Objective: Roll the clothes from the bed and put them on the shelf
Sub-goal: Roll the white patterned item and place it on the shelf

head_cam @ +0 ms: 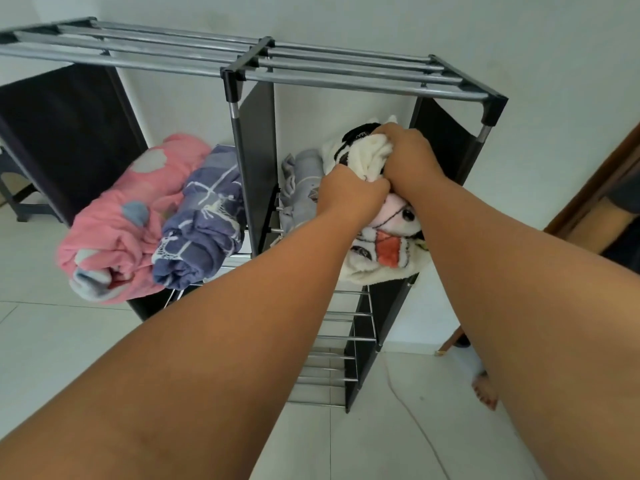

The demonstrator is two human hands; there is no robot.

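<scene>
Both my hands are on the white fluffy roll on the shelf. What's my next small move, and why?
Probably push the white fluffy roll a little deeper before letting go: left hand and right hand both grip it, and its front end seems to overhang the shelf edge beside the grey roll.

On my feed, a white tiled floor (41, 341) meets a plain white wall (381, 22). A thin pale cable (412, 417) trails across the tiles near a bare foot (485, 393). A brown wooden door frame (595, 181) stands at right. At far left is possibly a dark stool (17, 195), partly cut off.
</scene>
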